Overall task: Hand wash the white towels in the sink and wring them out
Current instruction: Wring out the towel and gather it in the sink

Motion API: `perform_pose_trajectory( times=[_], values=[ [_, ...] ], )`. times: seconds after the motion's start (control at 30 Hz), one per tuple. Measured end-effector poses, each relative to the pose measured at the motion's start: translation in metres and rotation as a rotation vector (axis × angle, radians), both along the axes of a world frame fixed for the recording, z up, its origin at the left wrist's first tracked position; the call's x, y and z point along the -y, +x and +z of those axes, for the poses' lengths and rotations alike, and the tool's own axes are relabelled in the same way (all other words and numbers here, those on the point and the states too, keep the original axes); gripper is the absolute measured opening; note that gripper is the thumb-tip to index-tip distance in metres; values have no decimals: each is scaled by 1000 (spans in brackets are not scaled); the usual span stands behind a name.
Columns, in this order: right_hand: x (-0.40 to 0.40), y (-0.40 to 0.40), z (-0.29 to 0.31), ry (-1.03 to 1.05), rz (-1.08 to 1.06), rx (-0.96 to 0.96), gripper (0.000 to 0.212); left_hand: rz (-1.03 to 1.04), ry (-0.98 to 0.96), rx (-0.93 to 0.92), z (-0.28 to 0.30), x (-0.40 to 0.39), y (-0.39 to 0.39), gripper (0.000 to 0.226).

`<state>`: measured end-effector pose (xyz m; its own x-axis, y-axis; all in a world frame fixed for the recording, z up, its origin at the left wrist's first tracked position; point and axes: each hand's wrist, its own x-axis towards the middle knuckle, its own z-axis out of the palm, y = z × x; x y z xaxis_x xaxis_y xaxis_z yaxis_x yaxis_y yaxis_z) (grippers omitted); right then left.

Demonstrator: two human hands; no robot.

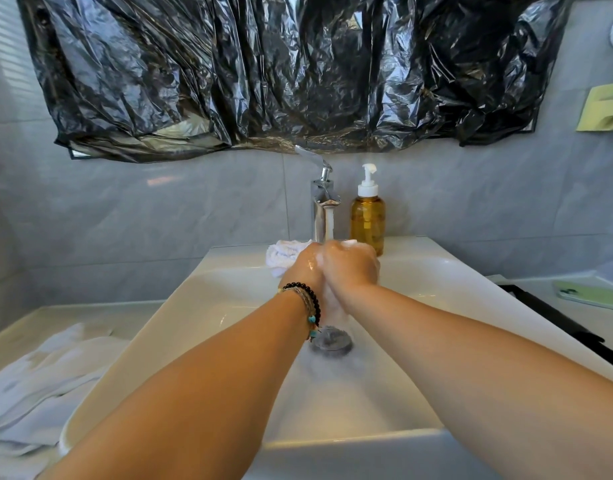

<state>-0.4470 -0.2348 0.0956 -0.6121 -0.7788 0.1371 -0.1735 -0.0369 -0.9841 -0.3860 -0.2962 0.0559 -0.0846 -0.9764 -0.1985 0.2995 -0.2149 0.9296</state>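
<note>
On the desk at far left lay a damp white towel (45, 372); I judged its edge could slide off. My left hand (303, 268) and right hand (350, 265) each had a curled grip on a soapy towel (332, 303) over the sink (228, 278), under the running tap (324, 202) (splash seemed likely). Another wrung towel (282, 252) sat on the rim.

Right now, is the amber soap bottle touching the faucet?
Apart. The head view shows a strip of grey wall tile between the amber soap bottle and the faucet, which stand side by side on the back ledge of the sink.
</note>
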Motion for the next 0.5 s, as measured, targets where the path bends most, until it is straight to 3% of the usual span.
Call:
perform_pose_trajectory(
  times=[0.1, 0.23, 0.3, 0.4, 0.5],
  values=[
    [4, -2, -3, -41, 51, 2, 26, 52, 17, -2, 11, -18, 0, 77],
    [9, -7, -5, -76, 84, -85, 24, 83, 20, 23, 21, -34, 0, 44],
    [11, -13, -3, -50, 152, -73, 25, 86, 18, 36, 27, -38, 3, 46],
    [8, -27, 6, 147, 446, 69, 34, 127, -26, 71, 38, -42, 17, 67],
    [5, -41, 9, 260, 622, 296, 58, 195, -52, 104, 42, -43, 37, 67]
  ],
)
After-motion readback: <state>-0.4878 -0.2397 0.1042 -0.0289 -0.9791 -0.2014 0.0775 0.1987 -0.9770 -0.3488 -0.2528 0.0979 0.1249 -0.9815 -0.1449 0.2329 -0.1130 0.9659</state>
